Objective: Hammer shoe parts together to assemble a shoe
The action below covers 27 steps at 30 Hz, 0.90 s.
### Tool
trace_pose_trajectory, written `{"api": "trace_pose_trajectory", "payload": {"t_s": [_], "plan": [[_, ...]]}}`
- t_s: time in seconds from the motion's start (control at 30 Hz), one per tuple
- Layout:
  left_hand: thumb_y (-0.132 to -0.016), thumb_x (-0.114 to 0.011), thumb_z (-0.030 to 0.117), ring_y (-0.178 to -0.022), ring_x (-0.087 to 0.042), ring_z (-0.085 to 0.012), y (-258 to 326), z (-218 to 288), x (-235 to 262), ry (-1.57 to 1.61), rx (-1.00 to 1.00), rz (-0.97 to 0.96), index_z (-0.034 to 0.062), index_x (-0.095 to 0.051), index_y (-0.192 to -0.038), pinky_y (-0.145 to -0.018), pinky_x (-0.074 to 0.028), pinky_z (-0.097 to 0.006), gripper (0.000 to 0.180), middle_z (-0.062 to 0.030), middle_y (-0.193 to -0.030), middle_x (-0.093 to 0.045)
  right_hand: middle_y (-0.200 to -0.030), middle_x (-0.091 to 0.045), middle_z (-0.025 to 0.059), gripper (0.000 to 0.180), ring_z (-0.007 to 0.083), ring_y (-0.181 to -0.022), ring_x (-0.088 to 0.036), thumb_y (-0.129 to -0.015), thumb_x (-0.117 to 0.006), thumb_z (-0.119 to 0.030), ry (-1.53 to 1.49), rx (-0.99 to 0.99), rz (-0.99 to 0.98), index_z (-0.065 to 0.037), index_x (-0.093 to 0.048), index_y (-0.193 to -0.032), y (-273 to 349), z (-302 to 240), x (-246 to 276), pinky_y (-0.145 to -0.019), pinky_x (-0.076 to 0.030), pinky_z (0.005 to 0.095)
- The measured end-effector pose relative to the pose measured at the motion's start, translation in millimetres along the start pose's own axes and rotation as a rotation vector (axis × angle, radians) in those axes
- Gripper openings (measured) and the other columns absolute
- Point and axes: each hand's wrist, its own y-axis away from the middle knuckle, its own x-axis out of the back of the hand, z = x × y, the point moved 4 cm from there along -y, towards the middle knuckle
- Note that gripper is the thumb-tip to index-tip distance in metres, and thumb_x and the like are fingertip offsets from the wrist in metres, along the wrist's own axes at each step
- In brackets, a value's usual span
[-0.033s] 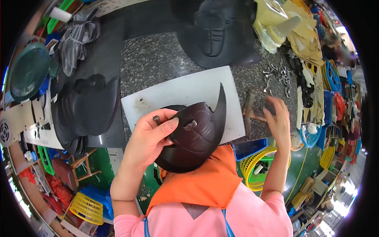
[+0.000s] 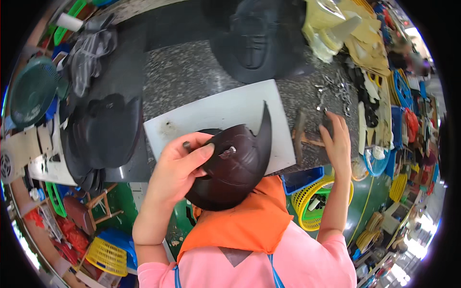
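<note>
My left hand grips a dark brown, curved moulded piece, like a leather-look panel, with a pointed tip. A small shiny metal fitting sits on its face. The blunt end of a metal rod, perhaps a punch, sticks out of the same fist; its other end is hidden. My right hand is open, thumb and forefinger apart, with the fingertips at the near edge of several loose metal pieces. Under it lies a hammer, its wooden handle partly hidden.
A white board lies on the speckled stone table. Stacked black moulded pieces stand at the left, more black pieces at the far side. A yellow basket is below the table's right edge, beside a blue bin.
The whole view has shifted slightly. My right hand's forefinger now reaches nearer the loose metal pieces. My left hand keeps its grip on the dark moulded piece.
</note>
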Motion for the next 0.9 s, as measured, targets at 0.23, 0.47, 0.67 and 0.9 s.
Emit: {"api": "trace_pose_trajectory", "payload": {"t_s": [0.23, 0.47, 0.67, 0.9], "plan": [[-0.082, -0.057, -0.005, -0.081, -0.058, -0.01, 15.9, 79.8, -41.1, -0.737, -0.688, 0.231, -0.003, -0.067, -0.099, -0.069, -0.044, -0.021, 0.019, -0.0054, -0.09, -0.066, -0.098, -0.058, 0.0147, 0.035, 0.0321, -0.086, -0.061, -0.078, -0.07, -0.013, -0.213, -0.082, 0.063, -0.005, -0.059, -0.11, -21.9, 30.8, -21.6, -0.075, -0.049, 0.0383], [-0.07, -0.068, -0.003, -0.088, -0.057, -0.0276, -43.5, 44.7, -75.8, -1.576, -1.15, -0.048, 0.0028, -0.066, -0.1, -0.072, -0.048, -0.034, 0.031, -0.0117, -0.106, -0.061, -0.095, -0.057, 0.0129, 0.028, 0.032, -0.087, -0.06, -0.079, -0.068, -0.013, -0.092, -0.001, 0.13, -0.003, -0.061, -0.104, -31.4, 19.8, -16.8, -0.075, -0.049, 0.0395], [-0.069, -0.074, 0.0, -0.074, -0.058, -0.0243, -18.3, 2.8, -71.8, -1.46, -0.833, -0.147, 0.0052, -0.062, -0.11, -0.065, -0.048, -0.034, 0.042, -0.0107, -0.098, -0.057, -0.082, -0.057, 0.0095, 0.008, 0.028, -0.078, -0.06, -0.082, -0.064, -0.01, -0.069, 0.219, 0.231, -0.004, -0.064, -0.087, -44.2, 11.3, -22.2, -0.069, -0.05, 0.0376], [-0.074, -0.072, 0.002, -0.067, -0.059, -0.021, -3.4, -18.9, -60.6, -1.002, -0.566, -0.068, 0.0035, -0.062, -0.099, -0.057, -0.048, -0.031, 0.026, -0.0084, -0.079, -0.059, -0.079, -0.064, 0.0074, 0.009, 0.0168, -0.071, -0.064, -0.081, -0.066, -0.001, -1.062, 0.427, -0.378, -0.002, -0.065, -0.09, 3.1, -126.2, -3.3, -0.061, -0.05, 0.0295]]}}
